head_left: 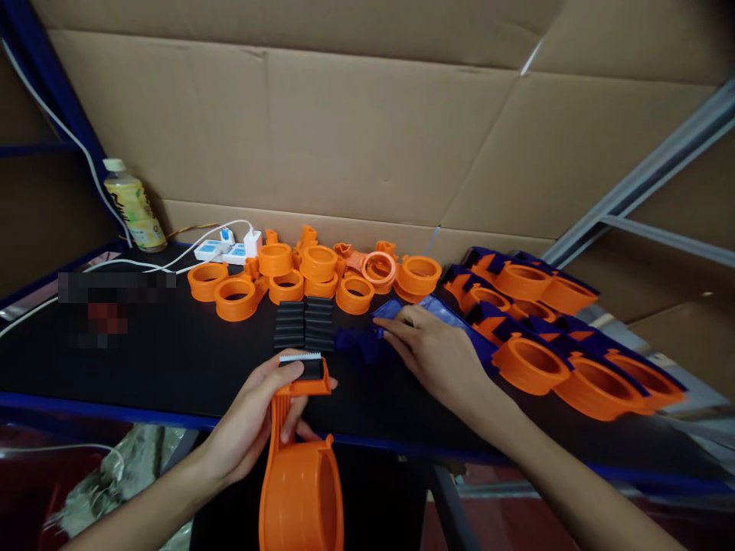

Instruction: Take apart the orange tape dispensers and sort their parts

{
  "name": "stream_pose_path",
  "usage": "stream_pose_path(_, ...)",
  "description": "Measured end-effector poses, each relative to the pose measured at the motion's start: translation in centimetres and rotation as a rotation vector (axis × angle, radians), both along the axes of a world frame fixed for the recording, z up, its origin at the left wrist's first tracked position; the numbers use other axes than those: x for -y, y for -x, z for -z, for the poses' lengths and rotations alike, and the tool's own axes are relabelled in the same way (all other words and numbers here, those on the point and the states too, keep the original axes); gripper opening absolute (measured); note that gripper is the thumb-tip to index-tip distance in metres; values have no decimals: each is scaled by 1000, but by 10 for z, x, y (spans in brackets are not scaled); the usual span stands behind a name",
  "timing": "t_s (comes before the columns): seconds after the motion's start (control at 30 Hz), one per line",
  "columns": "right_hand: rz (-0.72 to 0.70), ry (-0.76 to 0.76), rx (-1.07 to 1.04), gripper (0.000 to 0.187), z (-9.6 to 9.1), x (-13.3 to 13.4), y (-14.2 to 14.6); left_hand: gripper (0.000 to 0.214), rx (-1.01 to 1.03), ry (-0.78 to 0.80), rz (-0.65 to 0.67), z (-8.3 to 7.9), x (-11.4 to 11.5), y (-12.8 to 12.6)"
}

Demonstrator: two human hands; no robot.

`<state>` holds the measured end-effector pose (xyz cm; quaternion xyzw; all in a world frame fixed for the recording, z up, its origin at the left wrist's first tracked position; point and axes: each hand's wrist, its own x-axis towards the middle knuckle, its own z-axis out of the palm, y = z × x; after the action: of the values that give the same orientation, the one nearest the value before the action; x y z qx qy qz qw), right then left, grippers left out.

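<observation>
My left hand (253,417) is wrapped around an orange tape dispenser (302,490) at the table's front edge. Its ring hangs downward, and the head at the top carries a black piece (310,369) and a pale serrated blade (302,357); my thumb presses on the black piece. Further right, my right hand (428,344) has its fingertips pinched together by a pile of small dark blue parts (361,344). Whatever lies between those fingertips is too small to make out. Partly under this hand is a blue plastic sheet or bag (448,312). Black ribbed strips (304,323) lie beyond the dispenser.
Several orange tape dispensers (318,264) crowd the back of the black table (189,360). More orange dispensers with dark blue parts (531,363) are stacked at the right. A white power strip (221,251), cables and a drink bottle (135,207) stand at back left, before a cardboard wall (344,130).
</observation>
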<state>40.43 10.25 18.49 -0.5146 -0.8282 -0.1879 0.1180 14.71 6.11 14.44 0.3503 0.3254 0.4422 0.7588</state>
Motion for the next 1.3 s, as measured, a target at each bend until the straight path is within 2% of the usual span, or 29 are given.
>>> stream_pose_path(0.1, -9, 42, 64, 32, 5, 1, -1, 29, -49, -31, 35, 5, -5, 2)
stream_pose_path(0.23, 7, 112, 114, 40, -5, 10, 2, 28, -98, -111, 66, 7, -6, 1)
stream_pose_path(0.3, -20, 143, 16, 43, -14, 15, 7, 30, -121, -164, 77, 9, -6, -1)
stream_pose_path(0.37, -112, 195, -163, 40, -24, 20, 16, 34, -171, -205, 84, 12, -5, -3)
stream_pose_path(0.47, -292, 376, -356, 31, -33, 27, 36, 35, -287, -250, 121, 15, -4, -5)
stream_pose_path(0.57, -401, 556, -424, 21, -36, 28, 54, 35, -357, -269, 152, 15, -4, 0)
stream_pose_path(0.67, -429, 646, -528, 20, -34, 16, 59, 35, -324, -237, 94, 9, -8, 14)
stream_pose_path(0.73, -414, 620, -588, 21, -30, 4, 59, 33, -258, -197, -2, 3, -12, 25)
stream_pose_path(0.8, -382, 526, -575, 19, -23, -8, 61, 31, -179, -157, -122, -3, -17, 35)
stream_pose_path(0.93, -422, 413, -351, 16, -2, -23, 73, 32, -90, -121, -284, -8, -24, 43)
stream_pose_path(1.13, -452, 367, -167, 16, 20, -28, 83, 34, -80, -94, -278, -1, -27, 39)
stream_pose_path(1.3, -447, 352, -214, 19, 17, -29, 78, 36, -87, -81, -237, 4, -28, 37)
